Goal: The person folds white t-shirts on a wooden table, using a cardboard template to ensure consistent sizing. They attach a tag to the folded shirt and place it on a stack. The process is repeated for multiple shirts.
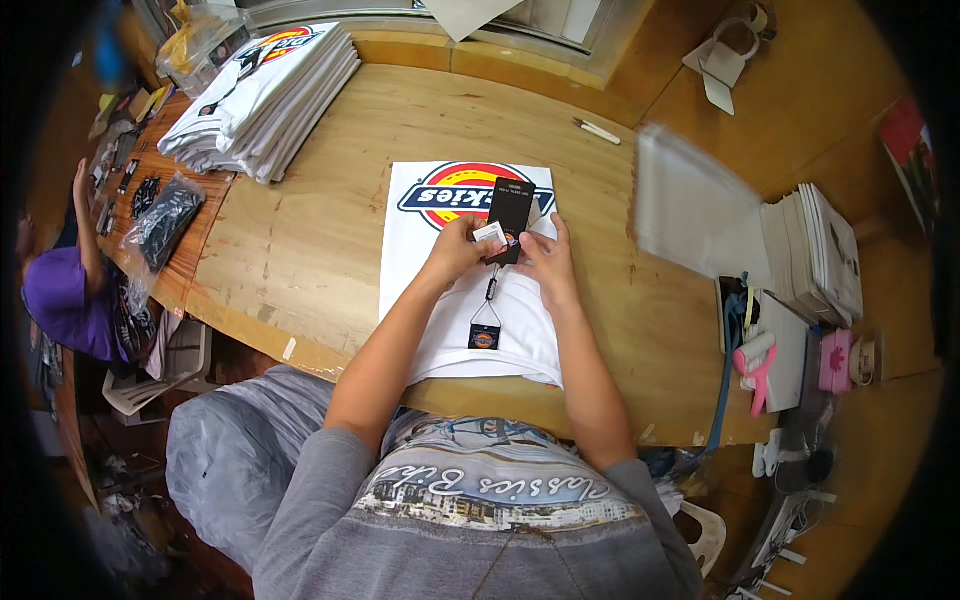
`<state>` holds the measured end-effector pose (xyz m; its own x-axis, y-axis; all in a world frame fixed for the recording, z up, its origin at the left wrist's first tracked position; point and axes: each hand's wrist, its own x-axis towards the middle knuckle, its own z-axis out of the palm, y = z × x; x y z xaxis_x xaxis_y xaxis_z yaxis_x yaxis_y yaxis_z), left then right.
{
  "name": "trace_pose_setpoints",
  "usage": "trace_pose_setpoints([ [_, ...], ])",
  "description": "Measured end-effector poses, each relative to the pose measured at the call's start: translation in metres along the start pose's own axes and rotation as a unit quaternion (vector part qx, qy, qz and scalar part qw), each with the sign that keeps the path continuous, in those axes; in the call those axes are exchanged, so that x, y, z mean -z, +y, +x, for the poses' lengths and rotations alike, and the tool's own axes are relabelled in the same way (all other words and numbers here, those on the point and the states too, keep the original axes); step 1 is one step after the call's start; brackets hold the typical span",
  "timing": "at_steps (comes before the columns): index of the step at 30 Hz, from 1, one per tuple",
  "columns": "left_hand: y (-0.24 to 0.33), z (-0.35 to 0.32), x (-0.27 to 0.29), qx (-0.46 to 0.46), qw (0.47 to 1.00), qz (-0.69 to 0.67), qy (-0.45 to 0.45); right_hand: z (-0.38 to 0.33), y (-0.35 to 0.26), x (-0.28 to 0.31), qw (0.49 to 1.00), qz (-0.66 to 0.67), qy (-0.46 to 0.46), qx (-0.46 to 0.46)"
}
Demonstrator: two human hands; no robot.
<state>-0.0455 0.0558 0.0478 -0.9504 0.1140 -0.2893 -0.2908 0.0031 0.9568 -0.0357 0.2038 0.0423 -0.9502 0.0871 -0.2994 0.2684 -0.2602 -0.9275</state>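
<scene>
A folded white T-shirt [410, 270] with a red, yellow and blue printed emblem lies in front of me on the table. Above it my left hand [455, 252] pinches a small white label [489, 233] against a black hang tag [511, 203]. My right hand [551, 264] grips the tag's right side, thumb and fingers closed on it. A pale slip partly shows behind the tag, by my right fingers. From the tag a looped cord with a black toggle [491, 289] runs down to a small black square patch [484, 337] on the shirt.
A tall stack of folded white shirts [270, 100] stands at the far left, near a clear bag of black items [170, 220]. A pen [598, 131] lies beyond the shirt. Clear plastic sleeves [700, 205] and a pink lint roller [757, 365] are right. A person in a purple cap [55, 290] works at left.
</scene>
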Motion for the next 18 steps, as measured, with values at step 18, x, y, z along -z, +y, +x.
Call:
trace_pose_setpoints([
  [18,0.005,0.006,0.016,0.030,0.993,-0.112,0.011,0.007,-0.025,-0.023,0.986,-0.103,-0.120,0.061],
])
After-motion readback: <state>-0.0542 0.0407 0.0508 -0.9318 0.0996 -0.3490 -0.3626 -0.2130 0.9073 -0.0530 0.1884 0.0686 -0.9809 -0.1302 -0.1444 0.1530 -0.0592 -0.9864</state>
